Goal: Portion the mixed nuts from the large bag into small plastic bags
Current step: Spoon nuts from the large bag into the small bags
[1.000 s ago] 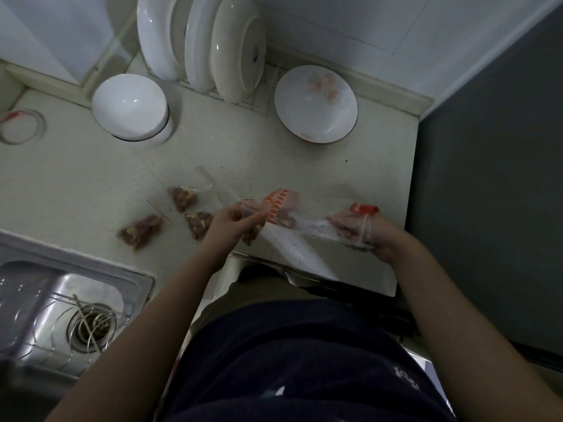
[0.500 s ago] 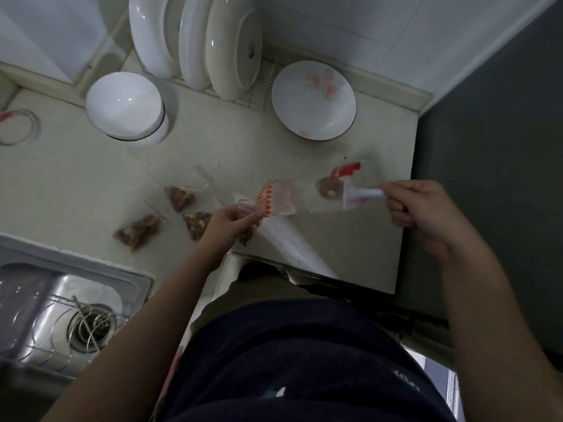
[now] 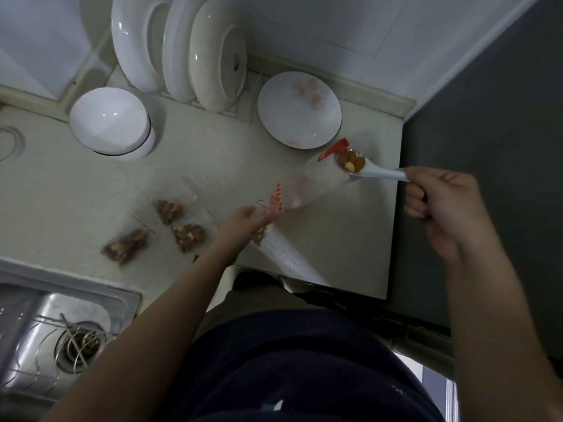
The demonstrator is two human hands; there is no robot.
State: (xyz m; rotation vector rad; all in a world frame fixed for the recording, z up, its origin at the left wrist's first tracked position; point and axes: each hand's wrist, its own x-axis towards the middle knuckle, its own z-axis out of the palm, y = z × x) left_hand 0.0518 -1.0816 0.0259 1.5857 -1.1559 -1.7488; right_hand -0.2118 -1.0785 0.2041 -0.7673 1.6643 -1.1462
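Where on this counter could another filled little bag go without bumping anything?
Bare counter lies between the upturned bowl and the flowered plate, and again between bowl and sink. Crowded around the three filled bags by the left hand.

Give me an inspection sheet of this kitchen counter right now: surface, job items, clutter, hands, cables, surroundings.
Surface: pale countertop, steel sink at its left.
Job's things: clear large bag held slanted; white spoon, loaded with nuts, at its red-edged mouth; three filled small bags lying on the countertop.
Clutter: upturned white bowl, flowered plate, white plates upright in a rack.
Hands: left hand grips the large bag's printed end; right hand grips the spoon's handle.
Cables: nothing seen.
Surroundings: tiled wall behind, dark panel on the right.
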